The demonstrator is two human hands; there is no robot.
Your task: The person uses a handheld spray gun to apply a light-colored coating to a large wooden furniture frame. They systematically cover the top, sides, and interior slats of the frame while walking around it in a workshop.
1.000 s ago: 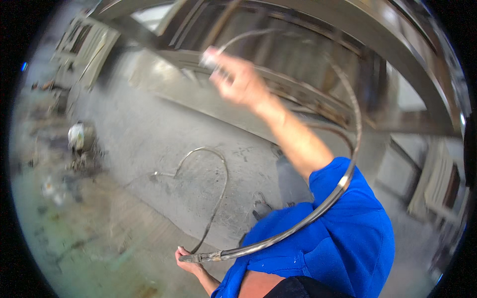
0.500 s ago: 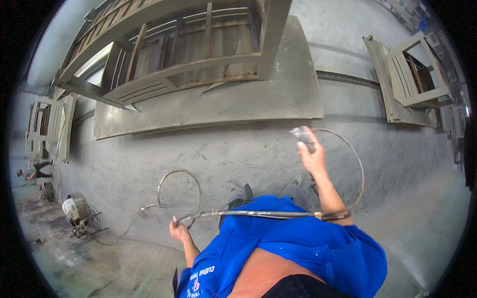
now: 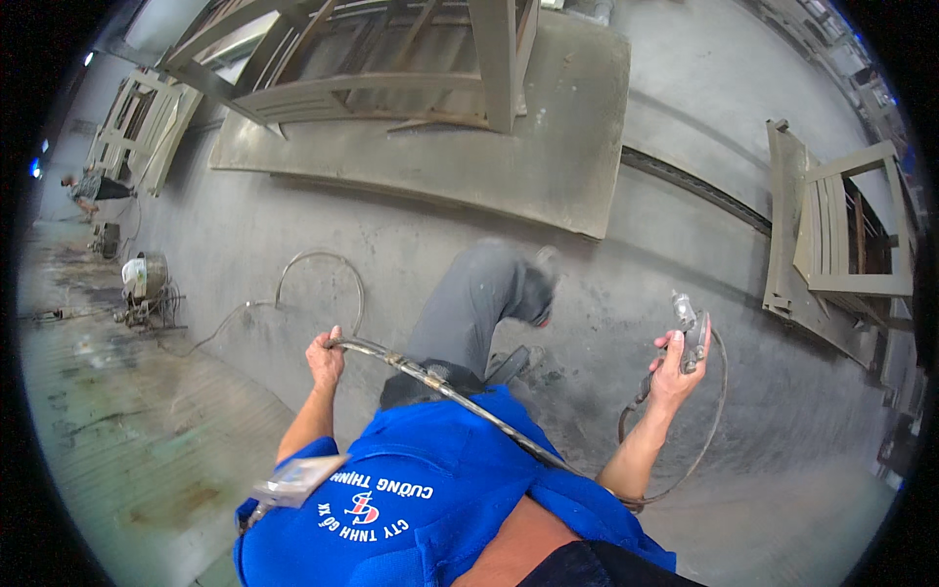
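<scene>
Out to the right, my right hand [image 3: 671,374] is wrapped round a metal spray gun [image 3: 688,323], its nozzle pointing away from me. A thin hose [image 3: 722,391] loops from the gun down past my right forearm. My left hand [image 3: 326,360] grips a stained hose [image 3: 435,383], which slants across the front of my blue shirt toward my right elbow. Beyond that hand the hose curls over the floor in a loop [image 3: 323,254] and trails off left.
Ahead, a slatted wooden furniture frame [image 3: 494,68] stands on a low flat platform [image 3: 577,147]. Another wooden piece [image 3: 861,225] sits at the right, beside a floor rail [image 3: 694,186]. At the left are a round pot with hoses [image 3: 145,279], further slatted furniture [image 3: 147,122] and a person [image 3: 96,188].
My right hand has moved right and nearer with the spray gun. My left hand has moved left and farther out with the hose. One leg has stepped forward, and the view has turned.
</scene>
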